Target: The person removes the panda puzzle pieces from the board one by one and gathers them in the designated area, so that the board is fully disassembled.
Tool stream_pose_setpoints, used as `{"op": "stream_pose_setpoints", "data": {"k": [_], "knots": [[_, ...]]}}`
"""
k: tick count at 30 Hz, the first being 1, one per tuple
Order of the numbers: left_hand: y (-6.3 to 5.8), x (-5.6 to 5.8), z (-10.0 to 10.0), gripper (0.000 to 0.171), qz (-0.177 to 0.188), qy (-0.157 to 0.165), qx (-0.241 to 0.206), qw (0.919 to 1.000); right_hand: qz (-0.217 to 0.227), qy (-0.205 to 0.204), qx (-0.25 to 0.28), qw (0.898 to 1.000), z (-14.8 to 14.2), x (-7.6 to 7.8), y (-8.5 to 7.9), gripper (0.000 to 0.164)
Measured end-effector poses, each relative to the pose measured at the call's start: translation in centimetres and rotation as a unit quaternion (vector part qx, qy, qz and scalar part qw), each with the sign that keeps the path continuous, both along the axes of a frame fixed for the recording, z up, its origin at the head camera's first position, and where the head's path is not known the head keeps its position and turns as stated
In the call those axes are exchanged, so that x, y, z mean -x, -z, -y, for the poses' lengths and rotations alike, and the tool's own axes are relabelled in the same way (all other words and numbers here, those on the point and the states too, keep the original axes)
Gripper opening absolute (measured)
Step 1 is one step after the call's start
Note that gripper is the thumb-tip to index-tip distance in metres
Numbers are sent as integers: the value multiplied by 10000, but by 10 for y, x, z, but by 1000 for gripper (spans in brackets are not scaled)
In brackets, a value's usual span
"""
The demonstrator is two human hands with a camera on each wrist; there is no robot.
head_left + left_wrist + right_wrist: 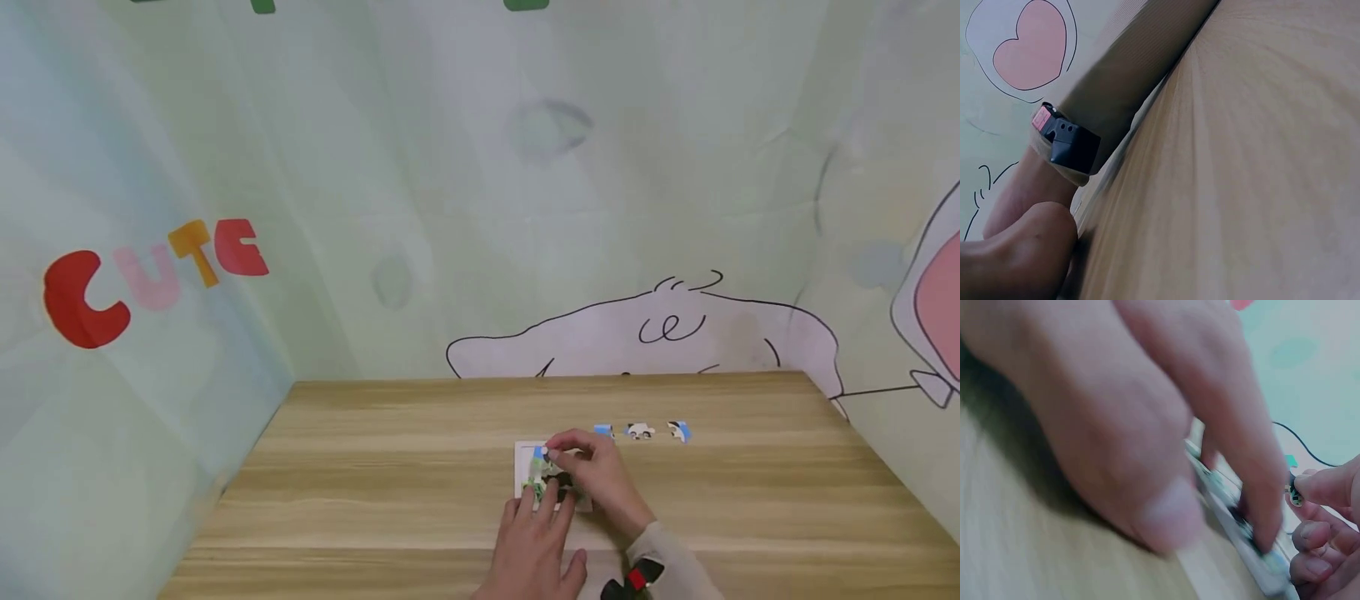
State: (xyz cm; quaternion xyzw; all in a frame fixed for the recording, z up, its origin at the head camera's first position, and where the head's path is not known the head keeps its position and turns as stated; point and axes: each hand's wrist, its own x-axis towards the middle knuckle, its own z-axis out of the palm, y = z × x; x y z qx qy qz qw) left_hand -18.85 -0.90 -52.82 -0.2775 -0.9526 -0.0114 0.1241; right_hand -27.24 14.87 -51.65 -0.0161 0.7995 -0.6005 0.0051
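Note:
A small picture puzzle lies in a white-bordered board (519,471), green, black and blue pieces showing between the hands. The left hand (532,542) lies over the board's near side, its extended fingertips resting on it; in the right wrist view this hand (1116,425) is large and blurred. At the board's upper part, the right hand (596,475) pinches a small puzzle piece between thumb and fingertips. That puzzle piece (1295,490) shows green, black and white in the right wrist view. The left wrist view shows only the thumb side of the left hand (1019,253).
Three loose puzzle pieces lie in a row beyond the right hand: a blue one (603,430), a panda-face one (640,431) and a blue-and-black one (679,431). The wooden table (360,467) ends at a printed cloth backdrop (420,208).

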Motion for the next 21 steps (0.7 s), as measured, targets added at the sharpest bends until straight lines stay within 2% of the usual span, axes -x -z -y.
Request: {"op": "stream_pose_setpoints", "data": {"k": [6, 13, 16, 21], "knots": [[-2, 0, 1, 65, 0, -15, -19, 10000, -207, 451, -336, 9982, -28, 1, -3, 11], [1, -1, -1, 66, -449, -80, 49, 9989, -394, 811, -998, 9909, -66, -3, -2, 14], [2, 0, 0, 66, -412, -71, 9, 9991, -466, 786, -1292, 9874, -74, -6, -2, 13], [2, 0, 0, 66, -145, -37, -71, 9999, -510, 507, -1822, 9806, -78, -7, 1, 9]]}}
